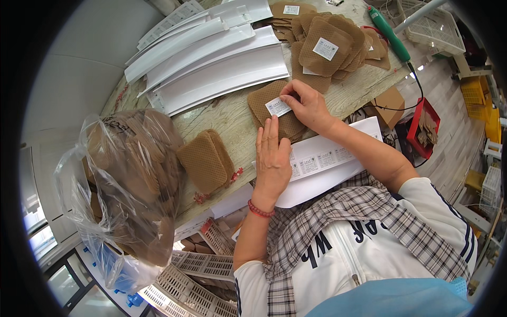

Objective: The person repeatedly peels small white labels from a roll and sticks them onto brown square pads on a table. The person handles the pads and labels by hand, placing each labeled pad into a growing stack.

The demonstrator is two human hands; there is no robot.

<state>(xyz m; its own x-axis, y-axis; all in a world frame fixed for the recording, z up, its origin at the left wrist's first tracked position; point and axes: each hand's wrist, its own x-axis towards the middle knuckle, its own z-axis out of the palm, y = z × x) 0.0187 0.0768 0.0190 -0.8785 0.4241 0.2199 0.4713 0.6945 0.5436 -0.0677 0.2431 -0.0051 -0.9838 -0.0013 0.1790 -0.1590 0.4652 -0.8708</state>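
Note:
A white printed sticker (278, 107) lies against the top of a small stack of brown textured pads (260, 98) on the table in front of me. The thumb and bent fingers of my right hand (311, 107) pinch the sticker's right end. My left hand (274, 161) lies flat with its fingers stretched, the tips touching the sticker's lower edge. Between my arms, a sheet of stickers (323, 159) rests along the table's near edge, partly under my right forearm. To the left sits another short stack of pads (205, 162).
A clear plastic bag (132, 179) full of brown pads stands at the left. White sticker sheets (222, 74) lie at the back. Behind my right hand is a heap of pads (330, 45), some labelled. A green corded tool (390, 34) lies at the table's right edge, above a red box (424, 127).

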